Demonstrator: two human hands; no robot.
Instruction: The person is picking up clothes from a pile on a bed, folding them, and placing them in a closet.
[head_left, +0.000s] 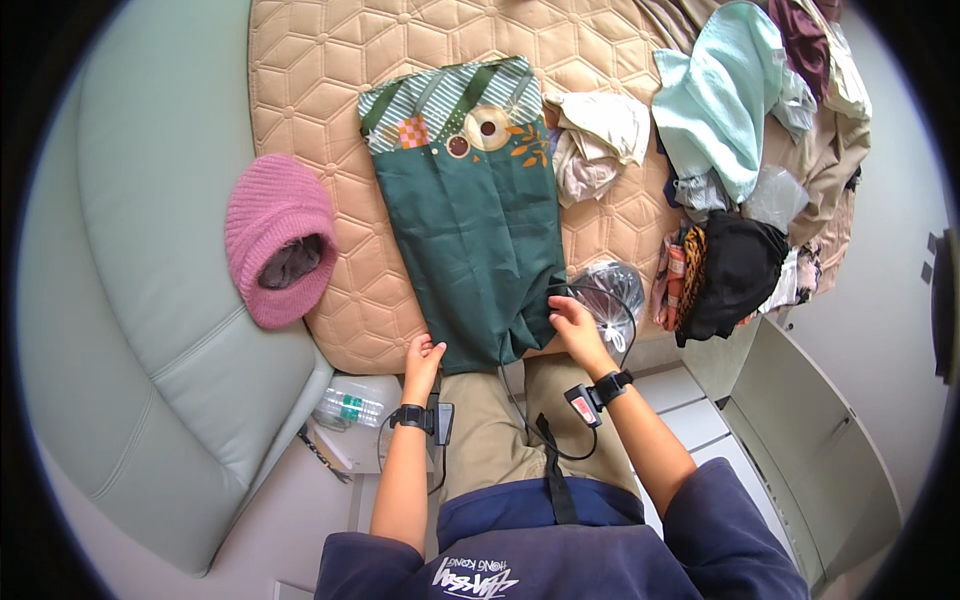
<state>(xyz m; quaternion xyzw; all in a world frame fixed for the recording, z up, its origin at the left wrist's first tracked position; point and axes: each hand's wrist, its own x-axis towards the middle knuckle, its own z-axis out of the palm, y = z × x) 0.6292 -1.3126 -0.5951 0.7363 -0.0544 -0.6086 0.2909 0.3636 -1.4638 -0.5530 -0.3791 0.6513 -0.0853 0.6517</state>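
Observation:
A dark green fabric piece with a striped, patterned top band lies on the quilted mattress, its near right corner bunched up. At its near left corner is my left hand, fingers curled against the cloth edge; how firmly they hold it cannot be told. My right hand touches the bunched near right part, thumb and fingers at the folds, partly hidden by cloth. Both wrists wear black straps with small devices and cables. Just right of my right hand sits a clear plastic bag with dark contents.
A pink knit hat rests at the mattress's left edge beside a pale green padded headboard. White cloth lies right of the green fabric. Farther right are a mint towel, black cloth and piled clothes. A plastic bottle is at lower left.

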